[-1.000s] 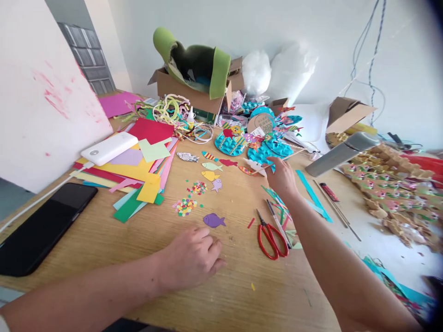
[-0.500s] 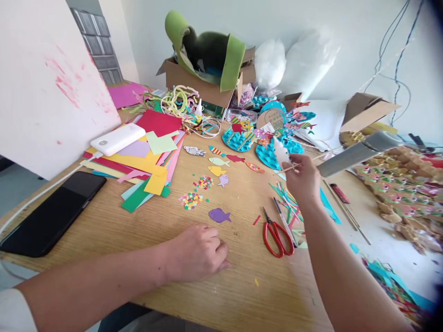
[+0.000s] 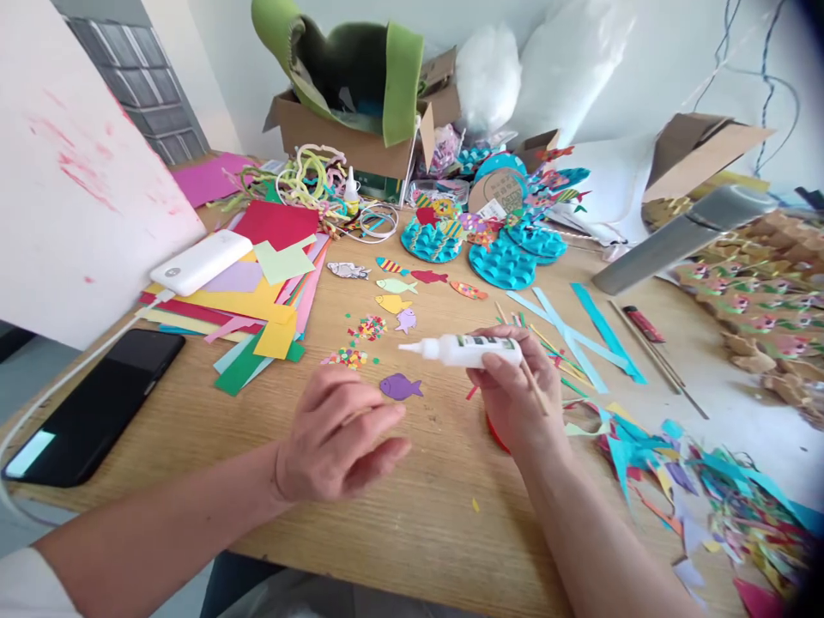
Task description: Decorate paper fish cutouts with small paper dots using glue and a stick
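Note:
My right hand (image 3: pixel 518 386) holds a white glue bottle (image 3: pixel 473 350) level, its nozzle pointing left, along with a thin wooden stick (image 3: pixel 536 390). Just above the table my left hand (image 3: pixel 348 433) is raised with bent fingers apart and nothing between them. Between the hands lies a purple paper fish (image 3: pixel 400 387). Beyond it are two small piles of coloured paper dots (image 3: pixel 370 328) and several other paper fish, among them a yellow one (image 3: pixel 392 304) and a red one (image 3: pixel 429 276). Red scissors (image 3: pixel 495 432) are mostly hidden under my right hand.
At left are a black phone (image 3: pixel 96 408), a white power bank (image 3: pixel 202 260) and coloured paper sheets (image 3: pixel 276 225). Blue egg-carton pieces (image 3: pixel 502 262) stand at the back. A grey bottle (image 3: pixel 675 240) and paper scraps (image 3: pixel 708 498) are on the right.
My right hand has brought the glue bottle and stick from the back right down to the middle. My left hand has lifted and its fingers have loosened. The view has shifted.

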{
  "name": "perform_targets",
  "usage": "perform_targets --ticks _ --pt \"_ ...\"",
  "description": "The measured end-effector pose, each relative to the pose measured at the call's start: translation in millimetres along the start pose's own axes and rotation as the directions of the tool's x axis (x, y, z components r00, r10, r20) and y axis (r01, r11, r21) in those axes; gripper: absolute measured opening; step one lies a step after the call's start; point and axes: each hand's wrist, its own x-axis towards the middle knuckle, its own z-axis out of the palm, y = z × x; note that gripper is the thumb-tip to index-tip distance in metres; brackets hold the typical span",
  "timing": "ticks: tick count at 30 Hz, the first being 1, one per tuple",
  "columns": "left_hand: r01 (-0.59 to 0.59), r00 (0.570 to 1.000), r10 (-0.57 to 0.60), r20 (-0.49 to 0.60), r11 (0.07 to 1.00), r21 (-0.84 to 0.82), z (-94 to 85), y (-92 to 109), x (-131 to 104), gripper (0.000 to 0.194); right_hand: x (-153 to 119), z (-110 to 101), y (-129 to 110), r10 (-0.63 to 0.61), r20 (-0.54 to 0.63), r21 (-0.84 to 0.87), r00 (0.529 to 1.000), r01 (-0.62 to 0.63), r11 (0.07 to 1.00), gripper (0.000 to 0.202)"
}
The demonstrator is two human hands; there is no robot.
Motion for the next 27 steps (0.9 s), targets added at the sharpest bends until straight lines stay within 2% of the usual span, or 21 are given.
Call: perform_targets --ticks 1,3,6,8,11,15,19,21,23,25,27 --pt "0.023 0.999 -0.021 -0.046 0.999 0.039 -1.1 -2 2 0.018 -4 2 -1 -0.032 0.015 -0.036 0.999 0.032 0.999 0.024" --pt "0.065 0.997 -0.06 -0.058 0.993 0.099 -0.2 -4 3 0.032 -13 5 -5 -0.131 0.067 -0.152 0.989 0.14 0.979 0.025" --pt "0.092 0.995 -0.097 0.027 0.986 0.138 4.9 -6 0 0.053 -24 13 -15 -0.257 0.214 -0.222 0.942 0.303 0.927 0.026" --pt "0.101 0.99 -0.113 0.082 0.985 0.141 7.4 -7 -2 0.053 -29 17 -20 -0.296 0.291 -0.213 0.91 0.363 0.907 0.028" --pt "0.114 0.987 -0.127 0.099 0.985 0.13 7.5 -6 -4 0.041 -32 22 -21 -0.297 0.312 -0.164 0.902 0.36 0.919 0.028" --pt "0.116 0.99 -0.122 0.07 0.989 0.088 5.1 -6 -4 0.039 -35 27 -17 -0.216 0.305 -0.059 0.928 0.245 0.968 0.039" --pt "0.099 0.993 -0.103 0.066 0.993 0.06 4.8 -5 -3 0.041 -39 29 -15 -0.145 0.349 -0.103 0.926 0.192 0.976 0.037" --pt "0.116 0.993 -0.117 0.015 0.99 0.083 4.6 -4 -3 0.048 -38 27 -14 -0.122 0.273 -0.148 0.954 0.167 0.975 0.032" --pt "0.115 0.993 -0.114 -0.025 0.989 0.09 4.4 -4 -3 0.054 -34 22 -12 -0.118 0.12 -0.191 0.986 0.14 0.972 0.029" --pt "0.09 0.994 -0.095 0.052 0.993 0.082 5.0 -3 -4 0.048 -28 17 -9 -0.133 0.007 -0.241 0.991 0.131 0.962 0.026" --pt "0.078 0.968 -0.101 0.229 0.991 0.106 7.3 -2 -5 0.036 -22 15 -5 -0.111 -0.002 -0.3 0.994 0.105 0.948 0.027"
